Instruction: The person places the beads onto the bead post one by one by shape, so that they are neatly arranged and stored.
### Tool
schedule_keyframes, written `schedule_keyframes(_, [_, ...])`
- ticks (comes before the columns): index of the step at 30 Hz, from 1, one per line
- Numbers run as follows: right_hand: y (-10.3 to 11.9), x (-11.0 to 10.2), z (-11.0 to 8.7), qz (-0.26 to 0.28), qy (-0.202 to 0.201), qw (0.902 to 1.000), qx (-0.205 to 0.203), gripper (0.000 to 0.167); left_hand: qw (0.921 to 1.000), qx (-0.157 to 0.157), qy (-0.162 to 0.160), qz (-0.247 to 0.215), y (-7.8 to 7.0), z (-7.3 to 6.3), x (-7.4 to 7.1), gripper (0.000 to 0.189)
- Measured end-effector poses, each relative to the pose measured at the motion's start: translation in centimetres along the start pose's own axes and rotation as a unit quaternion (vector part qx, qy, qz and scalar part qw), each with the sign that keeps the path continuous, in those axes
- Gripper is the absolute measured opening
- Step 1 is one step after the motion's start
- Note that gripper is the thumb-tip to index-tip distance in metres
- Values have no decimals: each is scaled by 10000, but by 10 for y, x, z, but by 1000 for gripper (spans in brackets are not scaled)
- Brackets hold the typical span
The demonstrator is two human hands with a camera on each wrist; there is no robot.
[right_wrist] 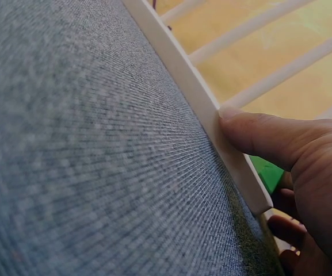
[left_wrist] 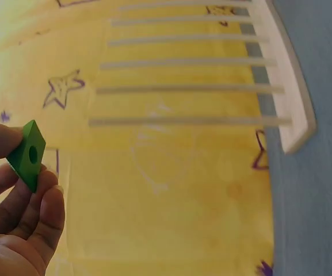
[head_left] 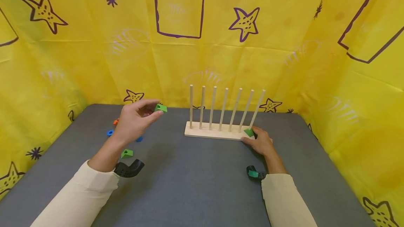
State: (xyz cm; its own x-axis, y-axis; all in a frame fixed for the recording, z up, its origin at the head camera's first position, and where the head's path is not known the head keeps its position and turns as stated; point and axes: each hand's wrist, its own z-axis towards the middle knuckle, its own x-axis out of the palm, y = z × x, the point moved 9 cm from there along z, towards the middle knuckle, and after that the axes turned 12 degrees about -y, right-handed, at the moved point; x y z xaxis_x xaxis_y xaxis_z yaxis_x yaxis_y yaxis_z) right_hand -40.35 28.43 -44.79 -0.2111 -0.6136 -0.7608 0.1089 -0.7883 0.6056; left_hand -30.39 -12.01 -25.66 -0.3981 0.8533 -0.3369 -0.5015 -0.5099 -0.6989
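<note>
Between the thumb and fingers of my left hand [head_left: 132,122] is a small green block [head_left: 161,108], raised above the table to the left of the wooden peg rack [head_left: 205,134]. The left wrist view shows the block's slanted sides and the round hole [left_wrist: 33,153] through it. My right hand [head_left: 262,142] grips the right end of the rack's base, thumb along the front edge. A second green block [head_left: 249,132] sits on the base at the rightmost peg, partly covered by this hand. The rack stands upright with its row of several pegs.
Left on the grey table [head_left: 195,185] lie another green block [head_left: 127,153], a blue ring [head_left: 109,133], a blue piece [head_left: 139,138] partly behind the left wrist, and an orange piece [head_left: 116,122]. A yellow patterned cloth [head_left: 176,62] hangs behind and at both sides.
</note>
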Motion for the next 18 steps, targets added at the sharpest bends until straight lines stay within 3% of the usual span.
schedule_keyframes(8, [-2, 0, -4, 63, 2, 10000, -30, 73, 9974, 134, 199, -680, -24, 9, 37, 32])
schedule_keyframes(18, [0, 0, 0, 1, -55, 9999, -88, 74, 9883, 557, 508, -1328, -71, 29, 90, 32])
